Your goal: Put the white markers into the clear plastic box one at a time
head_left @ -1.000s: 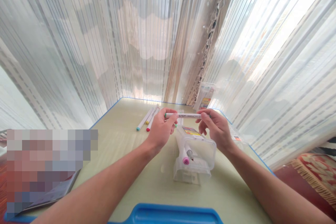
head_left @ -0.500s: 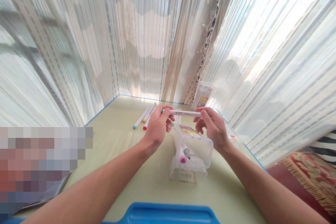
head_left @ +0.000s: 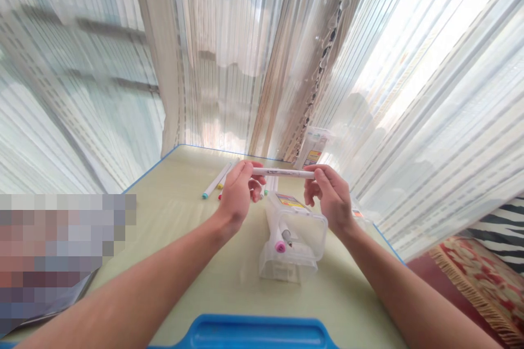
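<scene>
I hold a white marker level between both hands, above the table. My left hand pinches its left end and my right hand pinches its right end. Just below stands a clear plastic box, open towards me, with a pink-capped marker and a grey-tipped one inside. Several loose markers lie on the pale green table beyond my left hand.
A second clear container with a yellow label stands at the table's far edge against the sheer curtains. A blue plastic edge lies at the near side. A patterned rug shows at the right, below the table.
Both hands kept their grip on the marker; my left fingers now cover its left cap. The view drifted a little, shifting everything slightly left and up.
</scene>
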Available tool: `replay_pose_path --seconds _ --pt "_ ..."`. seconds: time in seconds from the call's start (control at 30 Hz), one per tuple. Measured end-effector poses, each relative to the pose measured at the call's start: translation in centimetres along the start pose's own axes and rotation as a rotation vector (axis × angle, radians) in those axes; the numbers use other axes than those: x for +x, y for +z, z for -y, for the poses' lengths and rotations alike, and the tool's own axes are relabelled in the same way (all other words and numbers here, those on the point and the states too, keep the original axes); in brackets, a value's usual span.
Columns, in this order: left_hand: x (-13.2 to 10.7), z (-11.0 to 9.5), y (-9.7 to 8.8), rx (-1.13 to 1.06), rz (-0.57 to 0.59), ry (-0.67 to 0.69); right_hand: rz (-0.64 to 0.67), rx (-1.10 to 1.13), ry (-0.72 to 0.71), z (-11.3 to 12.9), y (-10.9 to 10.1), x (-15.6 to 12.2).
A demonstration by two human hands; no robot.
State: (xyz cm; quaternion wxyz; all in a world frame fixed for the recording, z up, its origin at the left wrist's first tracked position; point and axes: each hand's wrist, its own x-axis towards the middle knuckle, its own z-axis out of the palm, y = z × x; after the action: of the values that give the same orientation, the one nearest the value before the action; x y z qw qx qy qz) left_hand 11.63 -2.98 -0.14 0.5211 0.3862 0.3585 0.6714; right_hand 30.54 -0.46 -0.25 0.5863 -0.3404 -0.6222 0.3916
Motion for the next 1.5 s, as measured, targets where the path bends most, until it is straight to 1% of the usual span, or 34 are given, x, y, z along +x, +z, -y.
replay_pose_path --seconds 0.37,0.6,1.07,1.5 --pt "-0.02 -0.5 0.04 -0.143 -0.038 -0.075 -0.041 0.011 0.006 -0.13 -0.01 0.19" --pt "-0.08 -0.67 -0.04 -0.208 -0.047 -0.086 -0.074 0.013 0.008 -0.46 -0.27 0.27" --pt "0.13 -0.42 -0.11 -0.143 -0.056 -0.049 -0.079 0.025 -0.003 -0.23 -0.28 0.29" --pt "0.46 -0.13 -0.31 -0.066 -0.105 -0.033 -0.029 -0.003 -0.019 -0.02 -0.12 0.1"
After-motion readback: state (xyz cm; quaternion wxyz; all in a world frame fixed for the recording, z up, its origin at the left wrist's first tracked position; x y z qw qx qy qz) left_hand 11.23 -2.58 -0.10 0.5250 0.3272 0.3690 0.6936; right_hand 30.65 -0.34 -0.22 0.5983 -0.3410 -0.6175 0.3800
